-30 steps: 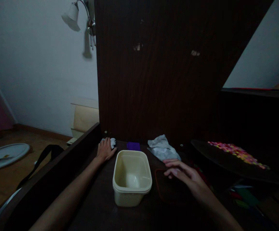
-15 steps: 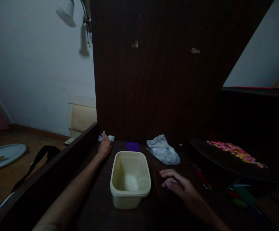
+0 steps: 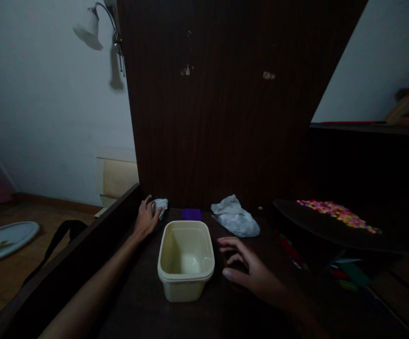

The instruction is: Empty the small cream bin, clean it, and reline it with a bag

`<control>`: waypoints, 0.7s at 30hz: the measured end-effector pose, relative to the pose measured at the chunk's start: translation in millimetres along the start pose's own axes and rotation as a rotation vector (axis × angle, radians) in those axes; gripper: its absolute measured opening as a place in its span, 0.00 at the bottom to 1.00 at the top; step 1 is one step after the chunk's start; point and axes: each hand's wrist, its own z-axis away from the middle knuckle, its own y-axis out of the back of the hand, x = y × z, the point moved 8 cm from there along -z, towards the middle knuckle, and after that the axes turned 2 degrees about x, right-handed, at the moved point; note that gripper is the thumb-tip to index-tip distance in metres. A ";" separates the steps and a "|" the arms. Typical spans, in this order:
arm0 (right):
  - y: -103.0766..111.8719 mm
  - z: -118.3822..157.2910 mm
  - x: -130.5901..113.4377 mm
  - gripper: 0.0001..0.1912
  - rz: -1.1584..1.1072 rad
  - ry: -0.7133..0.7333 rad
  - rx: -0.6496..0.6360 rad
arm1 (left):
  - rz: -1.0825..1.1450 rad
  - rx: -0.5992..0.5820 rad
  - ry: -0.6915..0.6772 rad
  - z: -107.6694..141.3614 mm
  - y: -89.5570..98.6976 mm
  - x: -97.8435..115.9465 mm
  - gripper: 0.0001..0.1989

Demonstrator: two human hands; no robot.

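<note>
My left hand (image 3: 147,219) is at the far left corner of the dark surface, fingers spread, beside a small crumpled white item (image 3: 161,206) that may be a cloth or a bag. Its thumb overlaps the item; whether they touch I cannot tell. A cream plastic tub (image 3: 186,285), open at the top with nothing in it, stands between my arms. To its right, my right hand (image 3: 248,268) hovers with fingers curved and apart, holding nothing. A brown-rimmed flat thing under that hand is mostly hidden in shadow.
Behind the tub lie a purple flat piece (image 3: 192,214) and a crumpled whitish plastic bag (image 3: 236,217). Many small colourful pieces (image 3: 338,214) lie on a dark raised board (image 3: 306,221) at right. A low dark side rail (image 3: 84,247) runs along the left; a dark panel (image 3: 207,132) stands behind.
My left hand has drawn back slightly from the white item, its fingers spreading. My right hand has shifted left towards the tub and its fingers have opened. The view has turned a little right.
</note>
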 end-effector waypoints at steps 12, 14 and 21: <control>-3.3 -2.5 4.9 0.53 0.054 -0.112 -0.154 | 0.827 -0.567 -0.147 77.1 60.5 101.6 0.44; -0.4 -0.9 7.5 0.56 0.138 -0.134 -0.176 | 0.884 -0.668 -0.170 94.6 64.5 118.6 0.51; 24.3 9.3 42.0 0.64 0.415 -0.232 -0.208 | 0.792 -0.763 -0.124 112.2 58.8 147.7 0.59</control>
